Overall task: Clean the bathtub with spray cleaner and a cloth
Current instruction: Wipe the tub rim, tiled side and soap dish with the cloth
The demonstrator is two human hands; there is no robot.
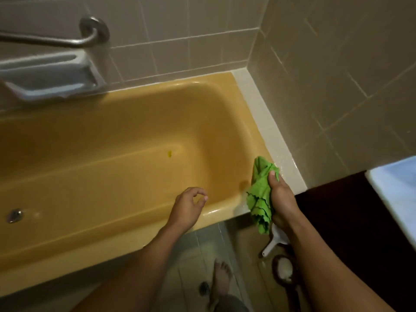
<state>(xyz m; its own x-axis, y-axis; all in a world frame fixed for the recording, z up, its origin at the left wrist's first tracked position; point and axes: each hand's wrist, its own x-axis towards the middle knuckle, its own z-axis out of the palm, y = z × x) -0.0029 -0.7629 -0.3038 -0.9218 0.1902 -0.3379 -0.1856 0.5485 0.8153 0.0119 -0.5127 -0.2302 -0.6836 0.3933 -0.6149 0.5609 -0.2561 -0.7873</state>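
At bathtub [135, 122] corner rim, right hand [281, 199] grips bunched cloth [258, 194], likely poised to wipe; left hand [186, 208] hovers over near rim, fingers loosely curled, empty.

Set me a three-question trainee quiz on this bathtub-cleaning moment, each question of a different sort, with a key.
1. True or false: the left hand grips the grab bar.
2. The green cloth is held by: A the right hand; B the left hand; C neither hand.
3. Fill in: the grab bar is fixed to the tiled ____ above the bathtub.

Key: 1 false; 2 A; 3 wall.
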